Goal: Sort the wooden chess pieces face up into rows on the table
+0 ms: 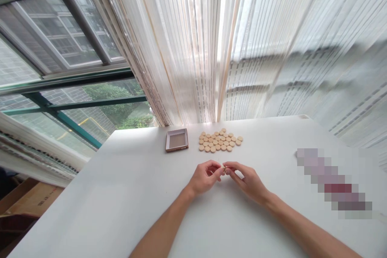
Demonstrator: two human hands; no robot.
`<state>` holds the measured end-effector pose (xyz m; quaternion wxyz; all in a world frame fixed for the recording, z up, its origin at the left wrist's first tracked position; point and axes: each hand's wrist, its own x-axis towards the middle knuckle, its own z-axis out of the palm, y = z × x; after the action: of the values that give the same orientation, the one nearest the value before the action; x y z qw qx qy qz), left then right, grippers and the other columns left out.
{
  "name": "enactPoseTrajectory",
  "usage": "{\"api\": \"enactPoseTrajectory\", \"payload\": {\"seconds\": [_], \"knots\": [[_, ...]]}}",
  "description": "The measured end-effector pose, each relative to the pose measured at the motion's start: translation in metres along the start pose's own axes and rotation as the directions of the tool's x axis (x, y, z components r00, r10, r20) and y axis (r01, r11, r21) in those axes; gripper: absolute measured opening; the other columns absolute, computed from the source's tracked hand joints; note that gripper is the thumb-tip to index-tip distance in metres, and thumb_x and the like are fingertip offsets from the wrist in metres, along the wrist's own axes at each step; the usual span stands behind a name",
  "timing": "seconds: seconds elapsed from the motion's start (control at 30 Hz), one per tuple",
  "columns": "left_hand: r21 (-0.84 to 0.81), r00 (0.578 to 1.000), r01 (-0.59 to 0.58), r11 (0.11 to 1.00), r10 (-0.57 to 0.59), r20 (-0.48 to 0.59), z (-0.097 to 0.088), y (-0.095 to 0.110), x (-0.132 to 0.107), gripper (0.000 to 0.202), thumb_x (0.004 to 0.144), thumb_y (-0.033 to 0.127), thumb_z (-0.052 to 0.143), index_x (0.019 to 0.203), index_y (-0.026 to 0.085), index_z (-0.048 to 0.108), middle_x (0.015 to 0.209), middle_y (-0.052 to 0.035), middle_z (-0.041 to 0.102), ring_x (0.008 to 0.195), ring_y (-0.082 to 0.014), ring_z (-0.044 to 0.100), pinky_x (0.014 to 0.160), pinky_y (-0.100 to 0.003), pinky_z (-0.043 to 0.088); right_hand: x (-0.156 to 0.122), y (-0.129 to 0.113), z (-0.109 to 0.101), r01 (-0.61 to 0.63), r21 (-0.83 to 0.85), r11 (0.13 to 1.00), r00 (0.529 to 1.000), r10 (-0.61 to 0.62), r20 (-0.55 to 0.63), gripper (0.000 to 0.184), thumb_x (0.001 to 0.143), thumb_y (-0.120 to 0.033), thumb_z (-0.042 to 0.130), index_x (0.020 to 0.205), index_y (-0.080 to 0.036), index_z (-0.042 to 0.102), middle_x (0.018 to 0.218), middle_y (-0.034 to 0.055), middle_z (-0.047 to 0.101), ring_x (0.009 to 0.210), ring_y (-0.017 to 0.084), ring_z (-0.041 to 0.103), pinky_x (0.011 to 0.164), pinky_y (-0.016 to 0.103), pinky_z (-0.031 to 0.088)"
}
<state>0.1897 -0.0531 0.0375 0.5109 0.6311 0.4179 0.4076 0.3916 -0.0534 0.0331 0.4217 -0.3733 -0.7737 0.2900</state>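
My left hand (204,177) and my right hand (246,180) meet over the white table (121,201), fingertips pinched together around a small round wooden disc (224,169). Both hands are closed on it. Beyond them lies a flat cluster of several pale wooden discs (219,141), laid side by side. To the left of that cluster sits a shallow square box (177,140) with a brown rim and a bare inside.
A blurred-out patch (334,183) lies on the table's right side. Striped sheer curtains (242,44) hang behind the table. A window (60,48) stands at the left, and cardboard boxes (27,201) sit on the floor below the table's left edge.
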Motion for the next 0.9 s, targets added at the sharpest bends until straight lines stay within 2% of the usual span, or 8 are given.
{"api": "enactPoseTrajectory", "payload": {"seconds": [0.13,0.27,0.43,0.67,0.9], "knots": [[-0.030,1.000,0.008,1.000,-0.008,-0.016,-0.001,-0.003,0.001,0.037,0.087,0.050,0.065,0.095,0.014,0.068,0.086,-0.0089,0.073,0.066,-0.0153,0.068,0.065,-0.027,0.053,0.001,-0.003,0.001,0.053,0.004,0.999,0.999,-0.053,-0.004,0.022,0.096,-0.028,0.056,0.116,-0.023,0.065,0.095,0.0053,0.074,0.081,0.018,0.070,0.075,0.031,0.061],[-0.043,1.000,-0.001,0.999,0.000,-0.014,-0.001,-0.005,0.001,0.036,0.087,0.048,0.065,0.099,0.014,0.067,0.088,-0.0091,0.073,0.065,-0.0147,0.068,0.064,-0.026,0.053,0.003,-0.008,0.001,0.088,0.008,0.996,0.996,-0.088,-0.017,0.021,0.093,-0.027,0.061,0.113,-0.023,0.066,0.094,0.0050,0.073,0.077,0.017,0.069,0.074,0.032,0.061],[-0.048,1.000,-0.025,0.999,0.025,0.004,0.000,-0.007,0.001,0.035,0.089,0.043,0.064,0.110,0.015,0.062,0.091,-0.0090,0.072,0.066,-0.0137,0.067,0.064,-0.026,0.054,0.005,-0.009,0.001,0.061,0.027,0.998,0.998,-0.060,-0.029,0.021,0.092,-0.027,0.061,0.112,-0.022,0.066,0.093,0.0048,0.073,0.075,0.017,0.068,0.072,0.031,0.061],[-0.011,0.999,-0.039,0.999,0.039,-0.010,0.000,-0.005,0.001,0.033,0.088,0.041,0.067,0.109,0.015,0.063,0.097,-0.0096,0.071,0.068,-0.0140,0.067,0.063,-0.025,0.054,0.005,-0.012,0.000,0.021,0.017,1.000,0.998,-0.020,-0.065,0.016,0.091,-0.033,0.063,0.102,-0.021,0.066,0.087,0.0044,0.073,0.072,0.017,0.068,0.070,0.031,0.061],[-0.010,1.000,-0.020,1.000,0.020,0.021,-0.001,-0.004,0.000,0.035,0.088,0.041,0.066,0.112,0.016,0.066,0.091,-0.0089,0.072,0.066,-0.0143,0.068,0.065,-0.027,0.055,0.001,-0.004,0.002,-0.040,0.032,0.999,0.998,0.041,-0.054,0.015,0.088,-0.032,0.067,0.099,-0.022,0.062,0.083,0.0021,0.071,0.071,0.016,0.067,0.068,0.029,0.060]]}}
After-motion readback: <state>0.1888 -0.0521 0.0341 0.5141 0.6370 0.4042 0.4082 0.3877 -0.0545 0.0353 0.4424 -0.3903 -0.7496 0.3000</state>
